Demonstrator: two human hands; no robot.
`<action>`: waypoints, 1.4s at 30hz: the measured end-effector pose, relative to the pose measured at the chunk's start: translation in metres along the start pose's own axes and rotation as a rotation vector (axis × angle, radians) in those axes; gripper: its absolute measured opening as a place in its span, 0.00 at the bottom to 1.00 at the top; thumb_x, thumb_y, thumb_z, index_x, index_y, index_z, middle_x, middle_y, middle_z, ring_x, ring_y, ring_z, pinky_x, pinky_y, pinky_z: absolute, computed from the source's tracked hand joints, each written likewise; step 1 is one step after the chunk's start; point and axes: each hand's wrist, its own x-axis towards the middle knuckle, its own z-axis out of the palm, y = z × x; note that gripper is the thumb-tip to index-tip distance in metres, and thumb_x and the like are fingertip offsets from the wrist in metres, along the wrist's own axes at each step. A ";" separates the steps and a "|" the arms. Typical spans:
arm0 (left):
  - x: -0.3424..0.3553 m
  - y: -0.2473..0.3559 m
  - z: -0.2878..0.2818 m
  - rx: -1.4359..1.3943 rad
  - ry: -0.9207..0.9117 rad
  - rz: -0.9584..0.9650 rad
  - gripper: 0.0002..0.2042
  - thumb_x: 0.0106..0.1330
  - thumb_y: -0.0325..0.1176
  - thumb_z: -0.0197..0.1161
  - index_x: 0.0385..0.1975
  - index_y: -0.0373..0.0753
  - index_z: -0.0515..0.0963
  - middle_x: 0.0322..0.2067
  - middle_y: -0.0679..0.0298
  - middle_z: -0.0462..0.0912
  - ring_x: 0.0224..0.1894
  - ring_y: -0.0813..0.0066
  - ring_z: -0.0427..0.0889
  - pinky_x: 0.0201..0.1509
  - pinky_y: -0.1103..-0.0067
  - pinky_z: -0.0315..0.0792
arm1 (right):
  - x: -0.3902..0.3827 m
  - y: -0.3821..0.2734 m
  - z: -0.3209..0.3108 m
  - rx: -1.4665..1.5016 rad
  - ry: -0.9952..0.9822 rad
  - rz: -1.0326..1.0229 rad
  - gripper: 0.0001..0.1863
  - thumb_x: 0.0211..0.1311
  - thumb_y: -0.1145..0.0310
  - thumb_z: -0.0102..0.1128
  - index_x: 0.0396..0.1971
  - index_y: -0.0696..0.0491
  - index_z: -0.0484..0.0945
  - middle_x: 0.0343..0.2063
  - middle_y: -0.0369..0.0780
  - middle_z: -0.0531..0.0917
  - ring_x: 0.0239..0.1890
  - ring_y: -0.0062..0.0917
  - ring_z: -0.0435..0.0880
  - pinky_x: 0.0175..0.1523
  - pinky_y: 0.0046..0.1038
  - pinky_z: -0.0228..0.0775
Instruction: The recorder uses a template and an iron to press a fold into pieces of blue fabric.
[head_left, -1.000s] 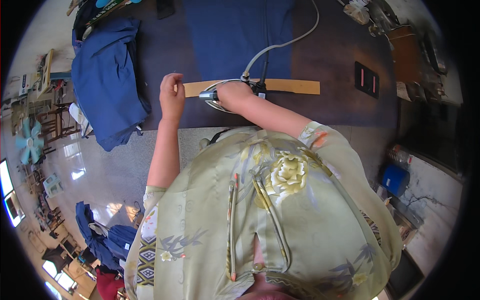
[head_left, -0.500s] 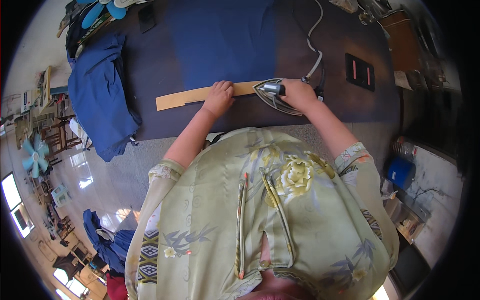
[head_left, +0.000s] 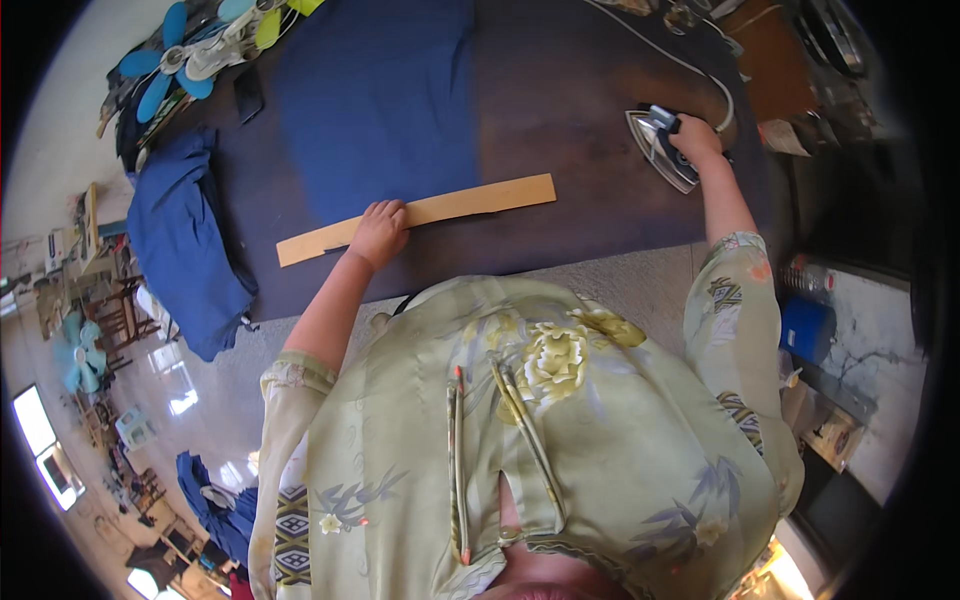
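Note:
My left hand (head_left: 382, 236) rests on a long tan strip (head_left: 500, 194) with its fingers bent and closed over it. The strip lies across the lower end of a blue fabric piece (head_left: 375, 110) on the dark padded table (head_left: 560, 120), with a thin dark edge showing beneath it. At the table's right, my right hand (head_left: 697, 140) is closed round the handle of a steam iron (head_left: 655, 150) with a pale hose (head_left: 721, 90). The iron stands apart from the strip and the blue piece.
Crumpled blue cloth (head_left: 185, 240) hangs over the table's left end. Blue fan blades (head_left: 150, 95) and clutter lie at the back left, beside a dark phone-like slab (head_left: 248, 93). A brown board (head_left: 762, 60) is at the back right. A blue drum (head_left: 805, 325) stands low right.
My right hand has carried the iron right and back, off the tan strip. My left hand moved down onto the strip and stays there. The view has shifted.

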 end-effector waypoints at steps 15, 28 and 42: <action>0.040 -0.054 -0.027 -0.880 -0.386 -0.437 0.09 0.57 0.35 0.69 0.29 0.36 0.79 0.38 0.61 0.85 0.42 0.71 0.80 0.48 0.76 0.72 | -0.126 -0.261 0.085 0.614 0.394 -1.109 0.07 0.50 0.73 0.66 0.29 0.50 0.78 0.31 0.36 0.78 0.41 0.33 0.77 0.57 0.36 0.67; 0.048 -0.005 -0.048 -0.258 0.326 0.182 0.14 0.52 0.25 0.63 0.40 0.38 0.79 0.43 0.59 0.78 0.50 0.57 0.76 0.56 0.65 0.69 | -0.093 -0.297 0.117 0.447 0.336 -0.946 0.03 0.54 0.72 0.61 0.28 0.48 0.79 0.29 0.36 0.77 0.40 0.31 0.77 0.55 0.34 0.66; 0.079 -0.034 0.012 -0.489 0.240 -0.150 0.07 0.57 0.31 0.62 0.32 0.41 0.84 0.31 0.57 0.82 0.39 0.57 0.82 0.44 0.68 0.75 | -0.055 -0.292 0.131 0.431 0.112 -0.623 0.06 0.60 0.69 0.59 0.35 0.48 0.82 0.34 0.38 0.83 0.45 0.34 0.80 0.52 0.38 0.68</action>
